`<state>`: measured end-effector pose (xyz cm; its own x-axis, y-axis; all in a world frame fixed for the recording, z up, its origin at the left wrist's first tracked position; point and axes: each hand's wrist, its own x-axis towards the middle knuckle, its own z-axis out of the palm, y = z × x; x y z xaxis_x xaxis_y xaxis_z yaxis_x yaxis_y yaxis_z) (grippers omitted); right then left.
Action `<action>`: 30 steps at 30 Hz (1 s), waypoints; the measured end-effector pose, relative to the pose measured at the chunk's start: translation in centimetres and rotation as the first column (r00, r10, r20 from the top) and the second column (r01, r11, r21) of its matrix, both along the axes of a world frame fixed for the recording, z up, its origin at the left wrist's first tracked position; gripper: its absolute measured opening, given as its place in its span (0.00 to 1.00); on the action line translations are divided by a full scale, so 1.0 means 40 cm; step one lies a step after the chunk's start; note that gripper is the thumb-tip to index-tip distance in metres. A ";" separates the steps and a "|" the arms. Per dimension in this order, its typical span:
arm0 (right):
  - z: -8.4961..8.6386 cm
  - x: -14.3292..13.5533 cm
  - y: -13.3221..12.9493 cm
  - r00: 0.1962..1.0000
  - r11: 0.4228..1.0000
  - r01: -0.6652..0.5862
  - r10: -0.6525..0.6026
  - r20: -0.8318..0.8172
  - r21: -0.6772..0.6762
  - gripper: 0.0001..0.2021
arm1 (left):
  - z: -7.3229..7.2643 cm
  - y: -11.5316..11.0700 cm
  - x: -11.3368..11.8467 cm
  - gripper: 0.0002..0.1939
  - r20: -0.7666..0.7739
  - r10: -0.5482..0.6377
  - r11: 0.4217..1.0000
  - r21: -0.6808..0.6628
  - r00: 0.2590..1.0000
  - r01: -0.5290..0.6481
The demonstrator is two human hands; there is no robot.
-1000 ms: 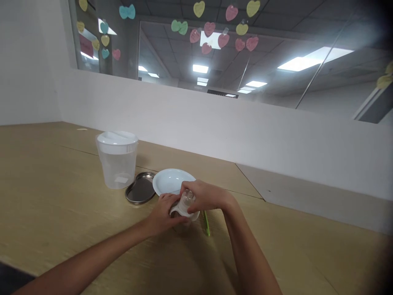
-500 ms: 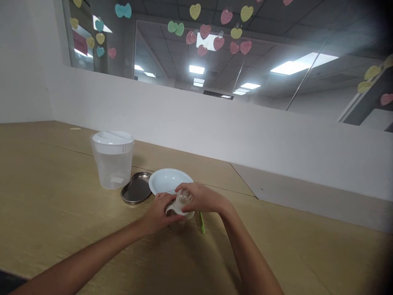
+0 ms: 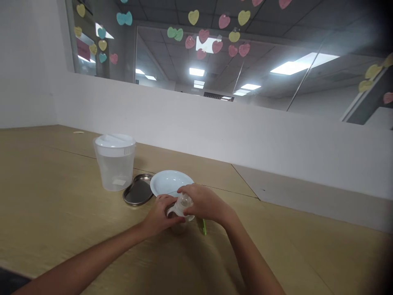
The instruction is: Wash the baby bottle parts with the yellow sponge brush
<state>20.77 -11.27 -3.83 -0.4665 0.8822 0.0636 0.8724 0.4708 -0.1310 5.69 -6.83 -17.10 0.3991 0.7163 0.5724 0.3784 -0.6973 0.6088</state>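
Note:
A clear baby bottle with a white handled collar (image 3: pixel 178 209) stands between my hands, just in front of a pale blue-white bowl (image 3: pixel 170 181). My left hand (image 3: pixel 160 216) is wrapped round the bottle's left side, below the collar. From the right, my right hand (image 3: pixel 202 201) grips the transparent top, thumb in front and fingers behind. Part of the bottle body is hidden by the fingers. A thin green object (image 3: pixel 204 227) lies on the table just right of the bottle, partly covered by my right hand.
Left of the bowl lies a kidney-shaped metal tray (image 3: pixel 138 191). Behind it stands a translucent lidded pitcher (image 3: pixel 116 164). A small pale piece (image 3: pixel 78 132) lies near the back of the table (image 3: pixel 55 196). A white wall (image 3: pixel 199 123) rises behind.
The view has tilted slightly, so the scene sits a little lower. Both hands keep hold of the bottle; my right hand has turned slightly at the top.

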 end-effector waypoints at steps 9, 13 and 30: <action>0.036 0.062 0.052 0.796 0.971 0.213 -0.108 -0.596 0.109 0.26 | -0.002 0.000 -0.001 0.27 -0.036 -0.027 0.998 0.059 0.999 0.029; -0.039 0.080 0.129 0.857 0.948 0.294 -0.204 -0.473 0.123 0.22 | -0.005 0.000 0.000 0.27 -0.034 -0.029 0.996 0.086 0.999 0.032; -0.067 0.044 0.132 0.961 0.997 0.078 -0.079 -0.265 -0.016 0.27 | 0.004 0.000 -0.001 0.28 -0.020 -0.043 0.996 0.072 0.999 0.044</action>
